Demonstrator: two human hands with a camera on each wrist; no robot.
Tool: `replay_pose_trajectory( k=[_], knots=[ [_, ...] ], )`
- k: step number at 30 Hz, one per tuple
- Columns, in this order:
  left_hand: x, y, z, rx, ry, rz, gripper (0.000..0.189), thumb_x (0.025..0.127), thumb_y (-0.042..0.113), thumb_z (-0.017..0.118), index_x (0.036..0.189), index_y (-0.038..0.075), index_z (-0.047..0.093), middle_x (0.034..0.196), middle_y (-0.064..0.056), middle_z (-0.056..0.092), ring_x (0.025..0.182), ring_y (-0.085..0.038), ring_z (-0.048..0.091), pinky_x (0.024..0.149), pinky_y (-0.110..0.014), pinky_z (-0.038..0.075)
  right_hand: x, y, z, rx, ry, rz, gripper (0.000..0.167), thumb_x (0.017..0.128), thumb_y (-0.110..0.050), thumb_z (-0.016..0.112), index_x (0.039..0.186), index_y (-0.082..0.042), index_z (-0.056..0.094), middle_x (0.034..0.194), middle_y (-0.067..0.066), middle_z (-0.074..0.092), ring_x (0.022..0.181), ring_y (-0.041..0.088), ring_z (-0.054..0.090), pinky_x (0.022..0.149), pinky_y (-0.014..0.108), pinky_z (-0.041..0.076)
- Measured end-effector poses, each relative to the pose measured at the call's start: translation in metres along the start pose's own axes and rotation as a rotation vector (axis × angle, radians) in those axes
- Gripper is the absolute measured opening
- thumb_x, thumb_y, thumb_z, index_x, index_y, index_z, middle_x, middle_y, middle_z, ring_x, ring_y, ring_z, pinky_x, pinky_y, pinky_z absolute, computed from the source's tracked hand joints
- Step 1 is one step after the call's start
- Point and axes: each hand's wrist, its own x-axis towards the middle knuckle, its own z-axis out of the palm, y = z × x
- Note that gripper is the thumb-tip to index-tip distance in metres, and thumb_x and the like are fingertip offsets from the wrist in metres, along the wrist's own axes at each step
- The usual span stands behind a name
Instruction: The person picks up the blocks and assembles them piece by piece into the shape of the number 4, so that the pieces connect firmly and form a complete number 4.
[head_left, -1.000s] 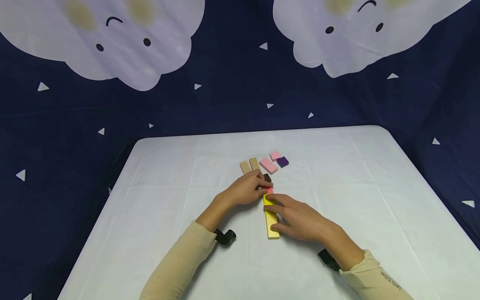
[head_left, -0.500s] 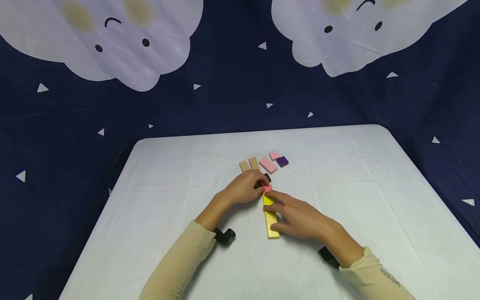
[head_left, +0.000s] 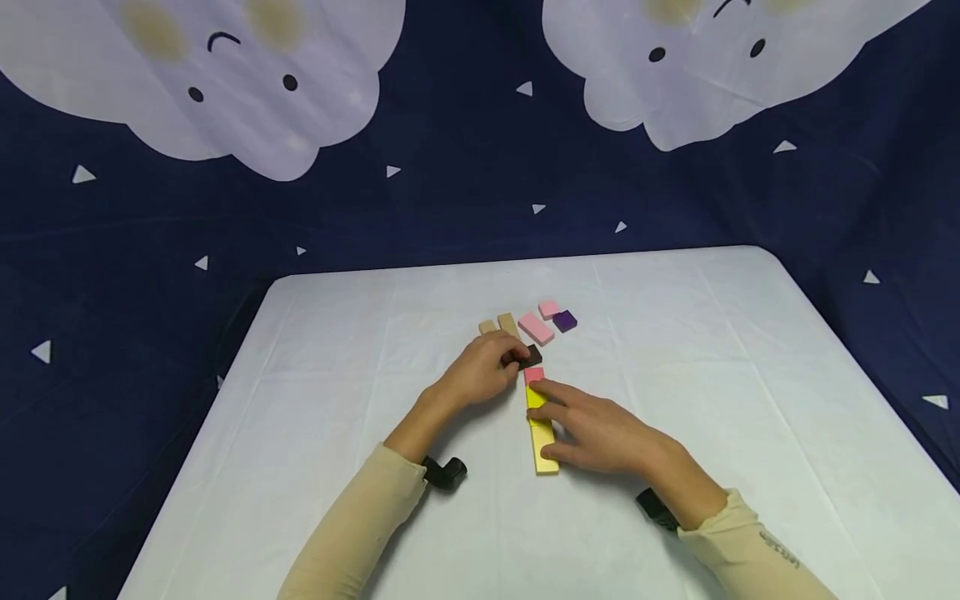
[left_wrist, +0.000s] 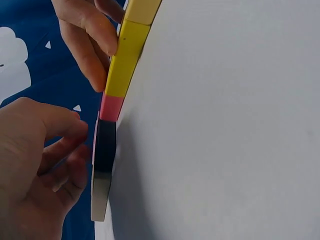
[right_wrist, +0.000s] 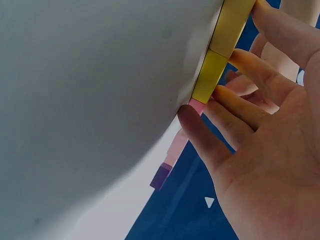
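Note:
A pale yellow block [head_left: 543, 462], a bright yellow block [head_left: 537, 397] and a small coral-pink block [head_left: 533, 374] lie end to end in a line on the white table. My right hand [head_left: 607, 437] rests along the two yellow ones, fingers extended and spread. Just beyond the coral-pink block is a dark block [head_left: 533, 356], partly covered by my left hand [head_left: 482, 367]. In the left wrist view the left thumb and fingers are loosely bent beside the dark block [left_wrist: 105, 145], with a gap between them and nothing held.
Behind the left hand lie two tan blocks [head_left: 507, 324], partly hidden. A pink block [head_left: 536, 328], a smaller pink block [head_left: 549, 309] and a purple block [head_left: 565, 321] sit farther back. A dark blue cloth [head_left: 465, 225] with clouds hangs behind the table [head_left: 337, 333].
My left hand has let go of the coral-pink block, now in line against the bright yellow one, and shifted slightly away and left to the dark block. My right hand stays put.

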Motion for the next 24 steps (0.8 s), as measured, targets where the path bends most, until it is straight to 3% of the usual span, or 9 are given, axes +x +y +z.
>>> replay_pose_trajectory(
  k=[9, 24],
  knots=[
    [-0.0069, -0.0048, 0.0008, 0.096, 0.029, -0.02, 0.02, 0.086, 0.019, 0.07, 0.105, 0.014, 0.069, 0.108, 0.001, 0.059, 0.1, -0.015, 0.051, 0.092, -0.032, 0.041, 0.0001, -0.0009, 0.0003, 0.005, -0.008, 0.008, 0.05, 0.088, -0.045, 0.066, 0.129, -0.018, 0.062, 0.151, 0.006, 0.034, 0.137, 0.02, 0.032, 0.103, 0.041, 0.037],
    [-0.0063, -0.0096, 0.0073, 0.163, 0.1, -0.054, 0.029, 0.08, 0.023, 0.076, 0.107, 0.014, 0.069, 0.104, 0.0, 0.053, 0.098, -0.017, 0.047, 0.086, -0.03, 0.041, 0.0001, 0.0019, 0.0008, 0.017, -0.005, 0.008, 0.05, 0.087, -0.046, 0.067, 0.129, -0.018, 0.062, 0.151, 0.006, 0.034, 0.137, 0.02, 0.032, 0.103, 0.041, 0.036]
  ],
)
